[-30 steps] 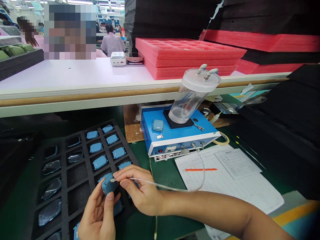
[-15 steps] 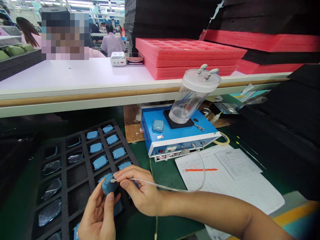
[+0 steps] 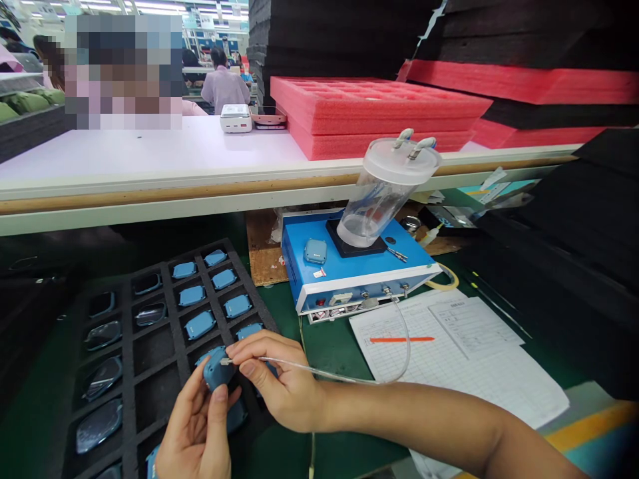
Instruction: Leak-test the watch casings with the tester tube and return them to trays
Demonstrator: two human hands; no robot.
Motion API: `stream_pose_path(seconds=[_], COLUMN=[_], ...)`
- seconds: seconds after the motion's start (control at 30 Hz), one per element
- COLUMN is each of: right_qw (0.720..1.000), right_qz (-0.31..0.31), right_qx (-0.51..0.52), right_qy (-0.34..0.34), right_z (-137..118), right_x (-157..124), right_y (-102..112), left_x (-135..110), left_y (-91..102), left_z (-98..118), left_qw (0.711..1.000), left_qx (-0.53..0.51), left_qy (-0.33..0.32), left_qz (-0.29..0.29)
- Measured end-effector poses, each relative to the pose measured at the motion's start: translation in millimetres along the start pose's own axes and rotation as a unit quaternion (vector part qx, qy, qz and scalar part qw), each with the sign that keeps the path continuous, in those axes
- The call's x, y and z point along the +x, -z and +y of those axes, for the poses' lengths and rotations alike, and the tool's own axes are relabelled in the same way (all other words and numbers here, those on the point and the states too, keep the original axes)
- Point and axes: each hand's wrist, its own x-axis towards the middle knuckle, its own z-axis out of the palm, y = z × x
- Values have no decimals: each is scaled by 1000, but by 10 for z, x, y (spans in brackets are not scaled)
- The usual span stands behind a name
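Note:
My left hand (image 3: 200,419) grips a blue watch case (image 3: 215,370) between thumb and fingers, above the foam tray. My right hand (image 3: 279,376) pinches the end of a thin clear tube (image 3: 344,377), and its small pale tip touches, or nearly touches, the side of the case. From there the tube curves back to a fitting on the front of a blue machine (image 3: 349,273). Beneath my hands lies the black foam tray (image 3: 130,359), with blue watch cases in the right columns and dark glossy screen pieces in the left ones.
A clear cylinder (image 3: 372,199) stands tilted on the machine beside another blue case (image 3: 315,251). Paper sheets (image 3: 479,372) with an orange stick (image 3: 402,339) lie to the right. Above, a white shelf (image 3: 174,159) carries red foam trays (image 3: 369,113). People sit beyond it.
My hands, the watch case and the tube hold almost the same position. Behind the shelf, a person in the background has shifted slightly.

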Motion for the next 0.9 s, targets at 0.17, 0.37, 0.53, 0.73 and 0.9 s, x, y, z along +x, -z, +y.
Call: stream_pose_path(seconds=[0.17, 0.37, 0.53, 0.73, 0.9], right_qw=[1000, 1000, 1000, 1000, 1000], right_qz=[2, 0, -1, -1, -2], right_qx=[-3, 0, -4, -11, -6], right_qy=[-2, 0, -2, -3, -4], right_z=[-9, -6, -3, -6, -10], right_x=[6, 4, 1, 1, -3], right_y=[-2, -2, 3, 1, 2], left_x=[6, -4, -11, -1, 4], left_y=[6, 11, 2, 1, 23], left_z=[10, 22, 16, 9, -3], left_qw=[1000, 1000, 1000, 1000, 1000], left_qx=[-5, -11, -7, -14, -10], left_qy=[10, 7, 5, 4, 1], left_qz=[-14, -13, -10, -10, -19])
